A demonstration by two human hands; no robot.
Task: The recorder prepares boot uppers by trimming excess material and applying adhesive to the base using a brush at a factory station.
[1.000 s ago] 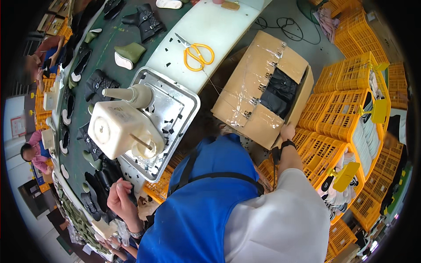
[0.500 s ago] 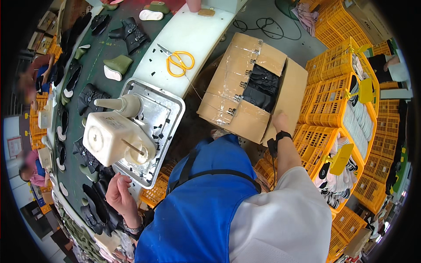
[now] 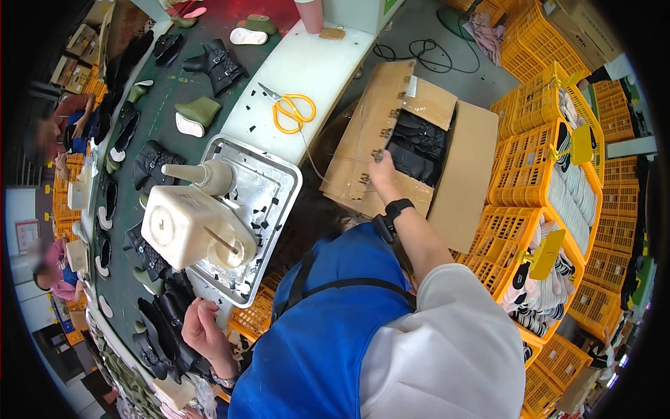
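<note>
A cardboard box stands on the floor beside the table, its top partly folded back. Black boots are packed inside. My right hand is closed on the edge of the box's left flap, beside the opening; the right flap hangs outward. My left hand hovers low at the left, near black boots on the green bench. Its fingers are loosely curled together, with nothing visible in them. A metal tray with black scraps holds a whitish plastic container.
Orange-handled scissors lie on the white tabletop. Yellow crates holding striped pieces stack up at the right. Boots and green shoe parts line the green bench. A black cable curls on the floor.
My right hand has moved left from the box's right flap to its left flap, which is now raised. The right flap has swung outward, showing more boots. My left hand stays curled.
</note>
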